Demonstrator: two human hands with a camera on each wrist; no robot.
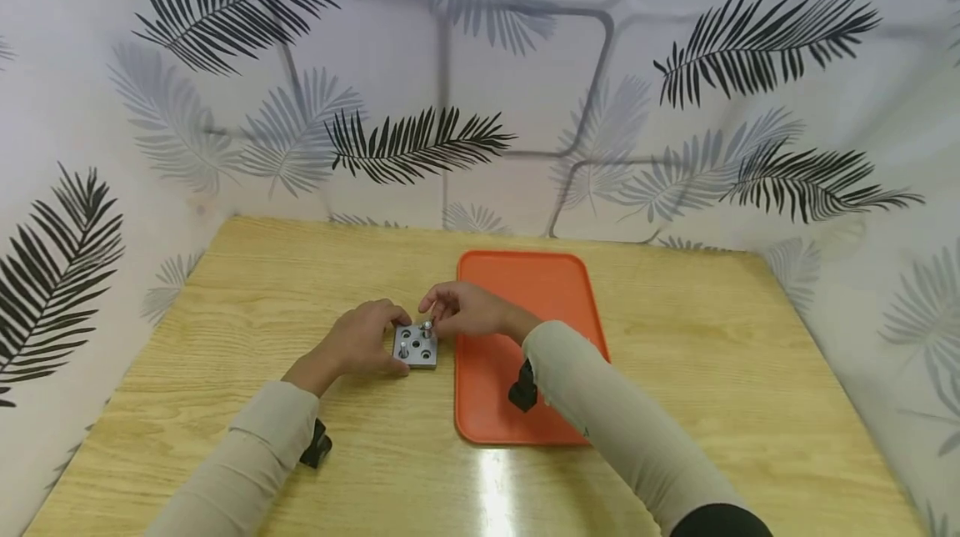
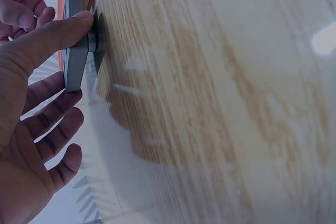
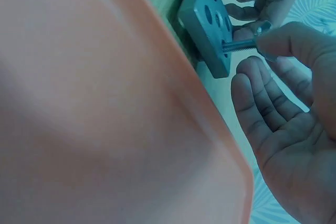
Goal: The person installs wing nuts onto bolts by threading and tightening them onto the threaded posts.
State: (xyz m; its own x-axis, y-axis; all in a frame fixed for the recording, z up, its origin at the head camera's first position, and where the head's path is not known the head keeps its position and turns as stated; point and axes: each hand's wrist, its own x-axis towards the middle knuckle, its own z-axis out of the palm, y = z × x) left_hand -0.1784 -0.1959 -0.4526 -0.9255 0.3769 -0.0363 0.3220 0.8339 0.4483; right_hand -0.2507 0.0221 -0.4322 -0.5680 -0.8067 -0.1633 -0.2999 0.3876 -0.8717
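Observation:
A square grey metal plate (image 1: 416, 345) with several holes lies left of the tray. My left hand (image 1: 362, 339) grips its edges between thumb and fingers, also seen on the plate (image 2: 76, 72) in the left wrist view. Two bolts stand upright in its holes, one at the near left (image 1: 403, 349), the other at the far right (image 1: 427, 329). My right hand (image 1: 468, 309) pinches the head of the far-right bolt (image 3: 241, 45) between thumb and index finger; in the right wrist view its other fingers are loosely bent.
An orange tray (image 1: 495, 391) lies on the wooden table (image 1: 360, 454) under my right forearm, close to the plate's right side. A patterned cloth (image 1: 510, 87) with leaf shapes rises behind the table and at both sides.

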